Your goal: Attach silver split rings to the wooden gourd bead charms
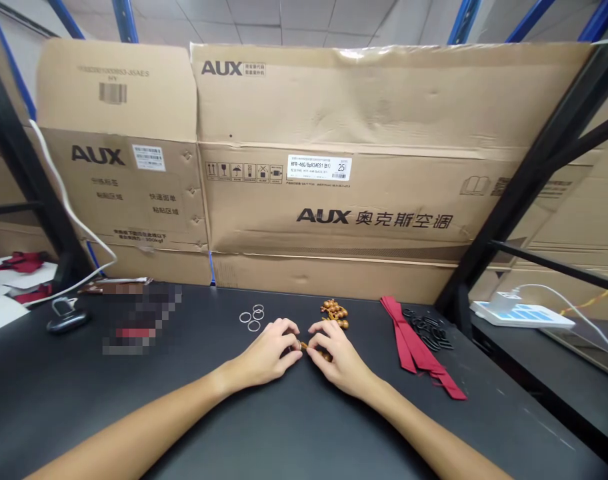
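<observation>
My left hand [269,352] and my right hand [340,359] meet over the middle of the black table, fingertips almost touching. Closed between the left thumb and fingers is what looks like a metal key ring, mostly hidden. A brown wooden bead pendant [327,357] sits in the pinch of my right hand, its thin end pointing at the left fingertips. Just beyond the right hand lies a pile of similar brown wooden bead pendants [335,311]. Several loose silver rings [254,325] rest to the left, beyond my left hand.
Red fabric strips [418,343] and a heap of black buckles [429,330] lie at the right. A black device [68,320] stands at the far left near a white cable [74,207]. Cardboard panels [334,200] wall off the back; a power strip [521,315] is at right.
</observation>
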Available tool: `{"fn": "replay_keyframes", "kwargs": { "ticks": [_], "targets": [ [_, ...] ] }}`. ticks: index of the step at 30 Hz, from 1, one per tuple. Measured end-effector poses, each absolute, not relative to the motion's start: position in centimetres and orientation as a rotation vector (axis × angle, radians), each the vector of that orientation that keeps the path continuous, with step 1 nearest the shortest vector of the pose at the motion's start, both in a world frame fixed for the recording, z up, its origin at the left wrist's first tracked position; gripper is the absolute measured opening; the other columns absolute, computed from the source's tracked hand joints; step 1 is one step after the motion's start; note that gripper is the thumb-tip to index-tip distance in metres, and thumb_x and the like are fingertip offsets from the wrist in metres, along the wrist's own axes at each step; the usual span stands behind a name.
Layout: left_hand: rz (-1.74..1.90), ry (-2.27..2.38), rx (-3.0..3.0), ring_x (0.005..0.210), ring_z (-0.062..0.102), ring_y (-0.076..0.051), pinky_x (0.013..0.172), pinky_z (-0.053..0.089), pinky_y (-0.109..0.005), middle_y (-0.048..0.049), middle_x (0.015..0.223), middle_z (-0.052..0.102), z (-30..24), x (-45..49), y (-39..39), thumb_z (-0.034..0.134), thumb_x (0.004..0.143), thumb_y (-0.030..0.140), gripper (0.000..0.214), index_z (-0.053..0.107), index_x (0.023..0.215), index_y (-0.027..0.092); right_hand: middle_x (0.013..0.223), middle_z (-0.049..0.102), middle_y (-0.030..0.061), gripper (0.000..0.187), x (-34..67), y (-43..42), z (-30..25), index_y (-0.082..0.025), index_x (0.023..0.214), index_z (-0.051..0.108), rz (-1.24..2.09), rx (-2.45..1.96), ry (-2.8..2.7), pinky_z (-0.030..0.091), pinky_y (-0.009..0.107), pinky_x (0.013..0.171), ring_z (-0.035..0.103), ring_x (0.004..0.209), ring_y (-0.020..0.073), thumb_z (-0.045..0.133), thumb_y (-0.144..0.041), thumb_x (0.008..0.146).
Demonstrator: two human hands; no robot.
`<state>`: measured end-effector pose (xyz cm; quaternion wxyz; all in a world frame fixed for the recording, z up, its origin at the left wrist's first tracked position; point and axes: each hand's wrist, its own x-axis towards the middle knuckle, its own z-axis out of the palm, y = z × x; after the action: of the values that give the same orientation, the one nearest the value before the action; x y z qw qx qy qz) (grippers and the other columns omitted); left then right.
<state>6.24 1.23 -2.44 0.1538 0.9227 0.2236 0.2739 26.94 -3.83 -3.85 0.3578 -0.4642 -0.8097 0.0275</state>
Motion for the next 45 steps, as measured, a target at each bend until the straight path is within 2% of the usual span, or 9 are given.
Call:
{"fn": "replay_keyframes", "kwargs": {
  "ticks": [10,18,26,32,34,36,39,42,45],
  "targets": [
    [0.749,0.579,2.675,0.104,0.053,-0.019,0.095,0.044,-0.034,-0.0057,0.111,0.054,-2.0,6.2,1.1,0.052,0.092,0.020,0.013,0.064,0.087,0.020,0.100,0.058,0.0080,0.014,27.2,-3.4,-4.0,-0.020,0.074,0.058,-0.037,-1.322,-2.023,0.044,0.043,0.087,0.053,0.096,0.0236,0.053,-0.017,0.086],
    [0.799,0.630,2.658,0.102,0.053,-0.020,0.094,0.045,-0.036,-0.0068,0.112,0.054,-2.7,6.2,1.4,0.053,0.092,0.022,0.012,0.063,0.087,0.019,0.108,0.056,0.0072,0.008,26.7,-4.2,-3.4,-0.022,0.082,0.059,0.087,-1.167,-2.132,0.045,0.040,0.091,0.052,0.102,0.0213,0.055,-0.018,0.087],
    [0.769,0.556,2.696,0.102,0.053,-0.019,0.094,0.044,-0.032,-0.0056,0.112,0.053,-2.1,6.1,1.2,0.053,0.092,0.020,0.012,0.064,0.089,0.021,0.099,0.058,0.0075,0.014,27.2,-3.3,-4.1,-0.020,0.074,0.059,-0.068,-1.357,-2.010,0.044,0.043,0.086,0.053,0.095,0.0234,0.054,-0.017,0.086],
    [0.804,0.723,2.733,0.100,0.053,-0.020,0.092,0.043,-0.037,-0.0054,0.110,0.054,-2.7,6.3,1.4,0.053,0.090,0.020,0.010,0.060,0.083,0.019,0.100,0.058,0.0076,0.005,27.0,-3.7,-3.4,-0.021,0.087,0.060,-0.104,-1.301,-2.023,0.044,0.038,0.087,0.053,0.097,0.0227,0.056,-0.024,0.087],
    [0.840,0.814,2.753,0.098,0.053,-0.021,0.090,0.044,-0.039,-0.0056,0.107,0.054,-2.9,6.3,1.5,0.053,0.089,0.020,0.009,0.058,0.081,0.019,0.094,0.059,0.0077,0.008,27.0,-3.9,-3.0,-0.020,0.085,0.060,-0.204,-1.316,-1.997,0.043,0.035,0.082,0.054,0.092,0.0227,0.057,-0.027,0.086],
    [0.877,0.902,2.772,0.095,0.053,-0.022,0.086,0.044,-0.039,-0.0060,0.103,0.055,-2.9,6.4,1.5,0.054,0.087,0.019,0.007,0.056,0.081,0.018,0.076,0.058,0.0054,0.023,27.0,-4.0,-2.9,-0.020,0.068,0.057,-0.305,-1.349,-1.997,0.041,0.031,0.073,0.055,0.076,0.0201,0.054,-0.031,0.088],
    [0.915,0.991,2.807,0.088,0.053,-0.022,0.078,0.044,-0.038,-0.0058,0.095,0.054,-2.9,6.4,1.3,0.054,0.084,0.019,0.007,0.054,0.078,0.018,0.050,0.051,0.0013,0.046,26.9,-4.2,-3.2,-0.019,0.045,0.046,-0.332,-1.455,-2.025,0.032,0.027,0.056,0.048,0.049,0.0133,0.048,-0.032,0.090],
    [0.905,0.984,2.842,0.083,0.052,-0.021,0.075,0.043,-0.036,-0.0050,0.089,0.052,-2.8,6.5,1.1,0.054,0.085,0.020,0.016,0.052,0.069,0.018,0.043,0.053,0.0002,0.048,26.7,-4.3,-3.7,-0.019,0.042,0.047,-0.246,-1.535,-2.089,0.023,0.027,0.049,0.045,0.039,0.0104,0.047,-0.029,0.089],
    [0.839,0.966,2.878,0.082,0.052,-0.020,0.075,0.043,-0.036,-0.0050,0.086,0.053,-2.8,6.5,1.0,0.054,0.088,0.024,0.025,0.052,0.064,0.018,0.044,0.057,0.0002,0.048,26.4,-4.3,-3.8,-0.019,0.043,0.050,-0.186,-1.564,-2.118,0.023,0.026,0.049,0.049,0.040,0.0111,0.046,-0.030,0.090]
  ]
}}
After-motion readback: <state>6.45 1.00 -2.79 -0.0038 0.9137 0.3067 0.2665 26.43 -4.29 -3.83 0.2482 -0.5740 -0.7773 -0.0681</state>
